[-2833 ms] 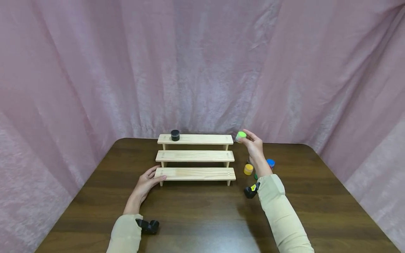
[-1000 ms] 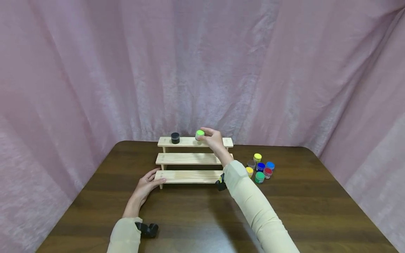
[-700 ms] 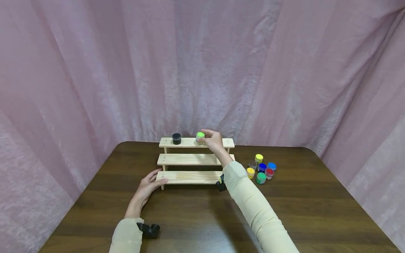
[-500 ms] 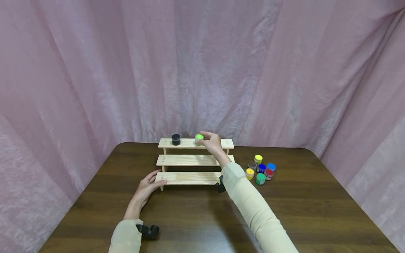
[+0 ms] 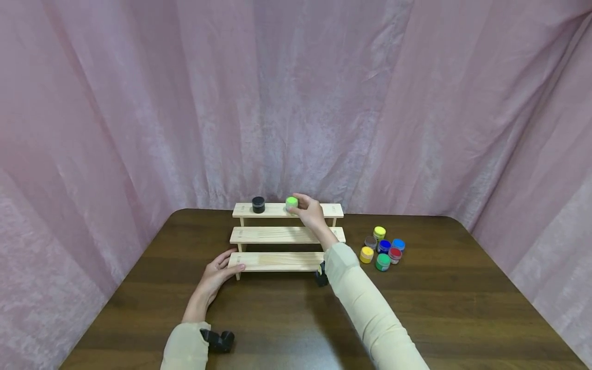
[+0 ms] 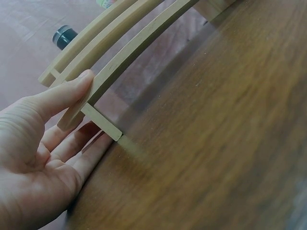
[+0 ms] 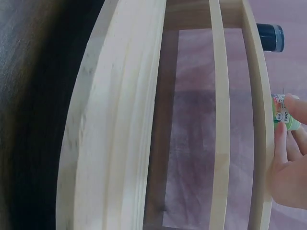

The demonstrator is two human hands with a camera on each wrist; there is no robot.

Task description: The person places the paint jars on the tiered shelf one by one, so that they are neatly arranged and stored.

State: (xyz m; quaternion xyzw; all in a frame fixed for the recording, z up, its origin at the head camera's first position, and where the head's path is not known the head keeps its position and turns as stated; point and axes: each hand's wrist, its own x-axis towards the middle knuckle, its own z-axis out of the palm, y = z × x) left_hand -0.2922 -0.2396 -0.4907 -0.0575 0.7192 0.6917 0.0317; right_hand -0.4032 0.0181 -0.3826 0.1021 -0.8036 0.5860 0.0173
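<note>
A three-tier wooden display rack (image 5: 277,235) stands at the back of the table. My left hand (image 5: 216,276) grips the left end of its lowest tier; in the left wrist view the thumb (image 6: 79,86) lies over the board's edge and the fingers reach beneath. At the top tier my right hand (image 5: 311,213) pinches a small paint jar (image 5: 291,202) with a bright green lid, upright against the board. The right wrist view shows the labelled side of this paint jar (image 7: 284,112) between thumb and fingers. A black paint jar (image 5: 258,204) stands to its left on the same tier.
Right of the rack, several paint jars stand in a cluster on the brown table (image 5: 444,308), among them a green jar (image 5: 383,262), a red jar (image 5: 394,255) and an orange-yellow jar (image 5: 366,254). A pink curtain (image 5: 296,103) hangs behind the table.
My right hand has carried the green-lidded paint jar left from beside the rack to the top tier, then lowered it slightly. My left hand keeps its hold on the rack.
</note>
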